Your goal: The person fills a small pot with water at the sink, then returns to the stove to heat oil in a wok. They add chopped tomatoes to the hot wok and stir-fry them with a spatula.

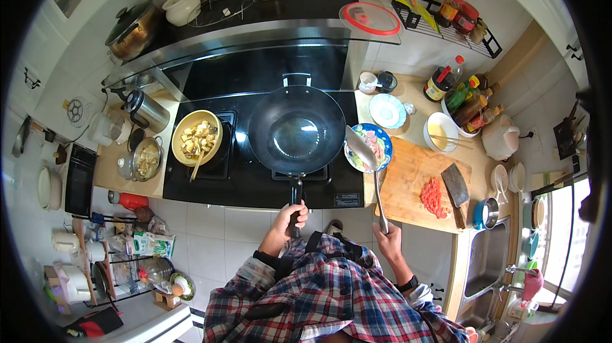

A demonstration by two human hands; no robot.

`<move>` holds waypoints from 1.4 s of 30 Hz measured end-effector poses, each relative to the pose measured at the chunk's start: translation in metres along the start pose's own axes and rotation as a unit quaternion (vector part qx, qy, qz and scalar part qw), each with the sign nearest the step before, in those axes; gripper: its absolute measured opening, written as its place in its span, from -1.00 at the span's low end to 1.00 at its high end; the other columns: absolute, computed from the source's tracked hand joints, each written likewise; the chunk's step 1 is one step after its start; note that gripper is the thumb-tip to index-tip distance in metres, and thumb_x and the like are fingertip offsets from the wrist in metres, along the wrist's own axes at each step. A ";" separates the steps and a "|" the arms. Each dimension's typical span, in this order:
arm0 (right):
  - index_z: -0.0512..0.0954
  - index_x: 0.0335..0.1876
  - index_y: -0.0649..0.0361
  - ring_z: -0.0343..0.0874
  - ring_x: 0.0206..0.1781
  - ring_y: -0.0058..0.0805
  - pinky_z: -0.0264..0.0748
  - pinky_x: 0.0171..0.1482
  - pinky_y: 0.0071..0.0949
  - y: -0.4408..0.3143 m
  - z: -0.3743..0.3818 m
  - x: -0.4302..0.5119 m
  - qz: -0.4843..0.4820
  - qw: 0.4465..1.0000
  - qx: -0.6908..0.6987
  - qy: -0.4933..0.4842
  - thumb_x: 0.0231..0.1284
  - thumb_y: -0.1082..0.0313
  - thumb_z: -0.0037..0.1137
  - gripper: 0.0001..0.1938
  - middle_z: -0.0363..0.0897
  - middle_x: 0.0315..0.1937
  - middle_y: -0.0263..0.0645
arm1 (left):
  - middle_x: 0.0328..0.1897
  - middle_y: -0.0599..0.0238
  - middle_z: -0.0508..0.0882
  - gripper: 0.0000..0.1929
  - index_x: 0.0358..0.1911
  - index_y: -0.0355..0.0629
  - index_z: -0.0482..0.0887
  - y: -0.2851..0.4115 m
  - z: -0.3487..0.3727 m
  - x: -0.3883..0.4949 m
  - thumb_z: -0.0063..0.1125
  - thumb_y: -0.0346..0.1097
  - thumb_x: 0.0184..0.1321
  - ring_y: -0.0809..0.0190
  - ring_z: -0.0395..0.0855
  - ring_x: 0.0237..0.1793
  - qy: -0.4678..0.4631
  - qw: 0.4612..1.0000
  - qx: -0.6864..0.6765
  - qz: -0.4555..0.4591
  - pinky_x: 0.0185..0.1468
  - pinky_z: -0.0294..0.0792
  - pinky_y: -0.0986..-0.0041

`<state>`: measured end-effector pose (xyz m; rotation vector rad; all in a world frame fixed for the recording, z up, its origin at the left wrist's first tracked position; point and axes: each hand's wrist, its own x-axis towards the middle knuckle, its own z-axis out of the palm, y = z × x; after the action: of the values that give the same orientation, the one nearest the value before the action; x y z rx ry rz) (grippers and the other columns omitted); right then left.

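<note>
My left hand (289,221) is wrapped around the black handle of a dark wok (262,125), which stands on the right side of the black glass cooktop (248,190). A little shiny liquid lies in the wok's bottom. In my right hand (388,240) is the handle of a metal wok spatula (362,148); its blade hovers over or rests at a blue-rimmed plate (389,151), I cannot tell which. That plate carries pale green and pink sliced food, partly hidden by the blade. Left of the wok, a yellow bowl (177,152) holds cooked chunks and a spoon.
A wooden cutting board (406,166) bears chopped red pieces (433,198) and a cleaver (454,185). Behind it stand a white bowl (432,125) of yellow liquid with chopsticks and several sauce bottles (471,109). A sink (486,261) lies at right, a metal thermal jug (155,116) at left.
</note>
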<state>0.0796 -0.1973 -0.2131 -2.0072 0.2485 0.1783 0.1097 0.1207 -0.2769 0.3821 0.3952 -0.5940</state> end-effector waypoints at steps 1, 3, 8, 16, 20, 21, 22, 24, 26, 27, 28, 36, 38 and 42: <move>0.26 -0.67 0.26 0.09 -0.56 -0.71 0.10 -0.56 -0.47 0.002 -0.001 0.001 0.004 1.000 -0.010 -0.004 0.17 0.25 0.20 -0.57 0.11 -0.73 -0.43 | -0.44 0.44 0.42 -0.91 -0.19 -0.03 0.47 0.000 -0.001 0.001 0.04 -0.30 0.28 0.47 0.37 -0.50 -0.002 1.000 -0.017 0.000 -0.56 0.25 0.69; 0.28 -0.66 0.28 0.09 -0.57 -0.69 0.12 -0.56 -0.45 0.005 -0.005 0.002 0.002 1.000 -0.006 -0.019 0.17 0.24 0.20 -0.58 0.10 -0.74 -0.39 | -0.45 0.42 0.41 -0.85 -0.09 -0.08 0.51 -0.004 -0.002 0.001 -0.03 -0.31 0.32 0.45 0.36 -0.54 -0.020 0.998 -0.051 -0.001 -0.57 0.27 0.68; 0.30 -0.65 0.30 0.09 -0.57 -0.68 0.14 -0.56 -0.43 0.015 -0.014 0.004 -0.012 0.999 -0.003 -0.029 0.16 0.24 0.20 -0.58 0.10 -0.74 -0.35 | -0.52 0.41 0.39 -0.82 -0.04 -0.16 0.51 -0.013 0.000 0.003 -0.10 -0.35 0.36 0.47 0.33 -0.67 -0.131 0.979 -0.158 0.000 -0.63 0.25 0.67; 0.31 -0.68 0.29 0.10 -0.58 -0.69 0.13 -0.56 -0.45 0.026 -0.019 0.008 0.010 1.000 0.011 -0.022 0.17 0.22 0.21 -0.57 0.15 -0.76 -0.40 | -0.59 0.38 0.43 -0.79 -0.10 -0.31 0.52 0.005 0.030 -0.006 -0.18 -0.38 0.37 0.49 0.30 -0.77 -0.079 0.975 -0.206 -0.004 -0.72 0.23 0.69; 0.31 -0.68 0.28 0.10 -0.58 -0.70 0.12 -0.57 -0.46 0.024 -0.012 0.006 0.010 0.999 0.038 -0.011 0.17 0.21 0.21 -0.57 0.14 -0.75 -0.42 | -0.60 0.42 0.42 -0.85 -0.25 -0.30 0.52 0.031 0.062 -0.008 -0.04 -0.35 0.34 0.55 0.30 -0.74 -0.021 0.984 -0.174 -0.021 -0.73 0.21 0.75; 0.30 -0.68 0.27 0.10 -0.58 -0.69 0.11 -0.57 -0.46 0.023 -0.010 0.006 0.013 0.999 0.040 -0.011 0.17 0.21 0.21 -0.57 0.14 -0.75 -0.42 | -0.59 0.41 0.42 -0.85 -0.27 -0.32 0.51 0.039 0.071 -0.007 -0.03 -0.35 0.33 0.55 0.30 -0.74 -0.022 0.982 -0.184 -0.028 -0.72 0.21 0.75; 0.30 -0.68 0.27 0.10 -0.58 -0.69 0.11 -0.57 -0.46 0.021 -0.008 0.005 0.024 0.999 0.028 -0.011 0.17 0.21 0.21 -0.57 0.14 -0.75 -0.43 | -0.58 0.39 0.42 -0.84 -0.32 -0.34 0.51 0.045 0.079 -0.006 0.00 -0.36 0.32 0.53 0.33 -0.71 -0.026 0.979 -0.198 -0.038 -0.70 0.25 0.75; 0.29 -0.68 0.27 0.10 -0.58 -0.70 0.10 -0.57 -0.45 0.016 -0.005 0.005 0.007 0.999 0.039 -0.002 0.17 0.22 0.21 -0.56 0.13 -0.75 -0.43 | -0.58 0.38 0.42 -0.83 -0.36 -0.33 0.51 0.053 0.092 -0.004 0.02 -0.36 0.31 0.52 0.34 -0.70 -0.007 0.980 -0.195 -0.037 -0.69 0.27 0.75; 0.28 -0.69 0.26 0.09 -0.58 -0.70 0.09 -0.57 -0.46 0.010 -0.003 0.003 0.013 1.000 0.023 0.008 0.18 0.21 0.21 -0.56 0.12 -0.75 -0.43 | -0.58 0.36 0.43 -0.83 -0.41 -0.33 0.51 0.058 0.100 -0.004 0.05 -0.36 0.29 0.50 0.36 -0.69 -0.001 0.979 -0.198 -0.043 -0.65 0.31 0.75; 0.28 -0.69 0.26 0.09 -0.58 -0.70 0.09 -0.57 -0.46 0.007 -0.003 0.003 0.004 0.999 0.039 0.009 0.18 0.22 0.20 -0.56 0.12 -0.75 -0.44 | -0.58 0.36 0.43 -0.83 -0.41 -0.32 0.51 0.059 0.102 -0.004 0.05 -0.36 0.29 0.50 0.36 -0.69 0.003 0.979 -0.197 -0.044 -0.65 0.31 0.75; 0.28 -0.69 0.25 0.09 -0.58 -0.70 0.09 -0.57 -0.46 0.004 -0.002 0.002 0.002 0.999 0.040 0.013 0.18 0.22 0.20 -0.56 0.12 -0.75 -0.44 | -0.58 0.36 0.43 -0.83 -0.41 -0.32 0.51 0.059 0.102 -0.004 0.05 -0.36 0.28 0.50 0.37 -0.69 0.006 0.979 -0.197 -0.047 -0.65 0.31 0.75; 0.24 -0.70 0.18 0.07 -0.58 -0.76 0.02 -0.58 -0.53 -0.008 0.008 -0.001 0.000 0.998 0.056 0.029 0.19 0.29 0.21 -0.57 0.12 -0.73 -0.55 | -0.56 0.41 0.42 -0.87 -0.38 -0.18 0.47 0.032 0.066 -0.006 0.02 -0.32 0.28 0.49 0.36 -0.67 0.009 0.992 -0.113 -0.046 -0.63 0.28 0.72; 0.24 -0.70 0.18 0.06 -0.59 -0.76 0.02 -0.58 -0.54 -0.008 0.010 -0.001 0.006 0.999 0.045 0.023 0.20 0.30 0.20 -0.57 0.12 -0.73 -0.55 | -0.56 0.43 0.44 -0.84 -0.45 -0.07 0.41 0.022 0.050 -0.006 0.04 -0.28 0.27 0.48 0.36 -0.64 0.027 0.993 -0.096 -0.067 -0.59 0.28 0.69; 0.27 -0.68 0.24 0.08 -0.58 -0.71 0.08 -0.57 -0.49 -0.010 0.012 -0.001 -0.006 1.000 0.023 0.006 0.19 0.26 0.19 -0.58 0.12 -0.74 -0.45 | -0.51 0.43 0.45 -0.95 -0.35 -0.02 0.49 0.006 0.020 -0.006 0.05 -0.30 0.26 0.47 0.35 -0.61 0.017 0.993 -0.090 -0.074 -0.55 0.27 0.67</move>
<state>0.0809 -0.1822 -0.2090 -1.9637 0.2463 0.1508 0.1136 0.1191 -0.2553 0.1904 0.5098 -0.6910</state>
